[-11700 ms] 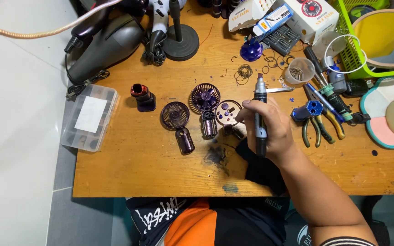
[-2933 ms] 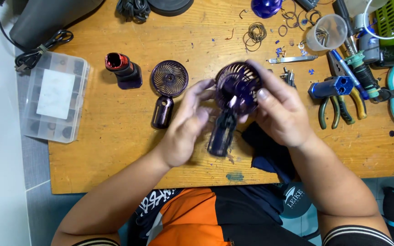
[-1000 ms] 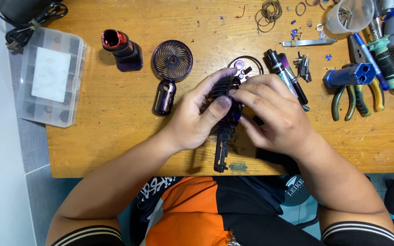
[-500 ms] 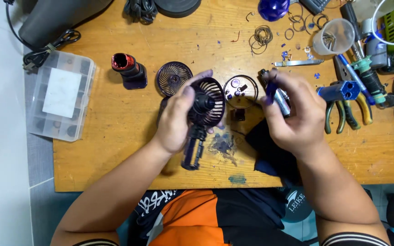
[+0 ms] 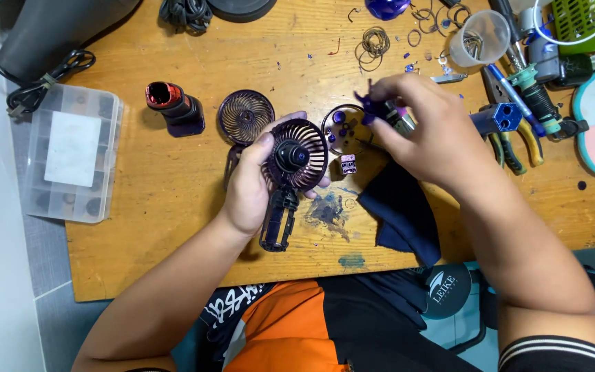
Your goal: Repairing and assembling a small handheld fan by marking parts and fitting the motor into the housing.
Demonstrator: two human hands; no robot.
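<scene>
Left hand (image 5: 253, 186) has its fingers wrapped round the purple handheld fan (image 5: 290, 172), grille up and handle pointing back toward the body, while the right hand (image 5: 428, 131), just right of it, pinches a small purple part (image 5: 373, 108) above the desk (image 5: 173, 186).

Left hand (image 5: 253, 182) grips dismantled purple fan body (image 5: 296, 157), thumb across its grille. Right hand (image 5: 425, 127) pinches small purple part (image 5: 373, 107) at fingertips, above round tray (image 5: 342, 127).

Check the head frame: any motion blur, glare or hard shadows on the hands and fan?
Head view: right hand slightly motion-blurred at the fingers; left hand and fan body sharp. Lighting even, shadows soft; mild glare on the clear organizer box.
</scene>
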